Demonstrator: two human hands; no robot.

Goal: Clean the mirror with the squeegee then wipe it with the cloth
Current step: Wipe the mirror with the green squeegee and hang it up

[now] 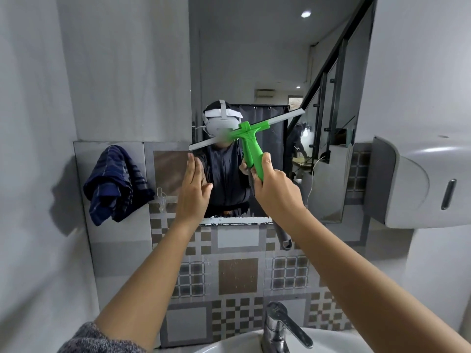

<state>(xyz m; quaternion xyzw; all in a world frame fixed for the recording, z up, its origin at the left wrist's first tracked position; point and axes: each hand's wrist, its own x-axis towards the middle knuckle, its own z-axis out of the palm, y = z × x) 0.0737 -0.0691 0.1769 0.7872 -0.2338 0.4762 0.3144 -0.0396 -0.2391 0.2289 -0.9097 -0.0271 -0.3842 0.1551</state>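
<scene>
Gripping the green squeegee (248,138) by its handle, your right hand (274,186) holds the tilted blade up against the mirror (254,59). Your left hand (193,189), fingers straight and together, lies flat at the mirror's left edge. The dark blue cloth (114,184) hangs on the left wall.

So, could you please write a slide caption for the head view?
Right hand holds green squeegee against mirror; left hand open beside it, cloth hanging unused.

Squeegee (251,146) bright green, grey blade; cloth (116,184) navy, pale stripes; wall tiles (237,276) grey-brown checks; tap (280,327) chrome.
</scene>
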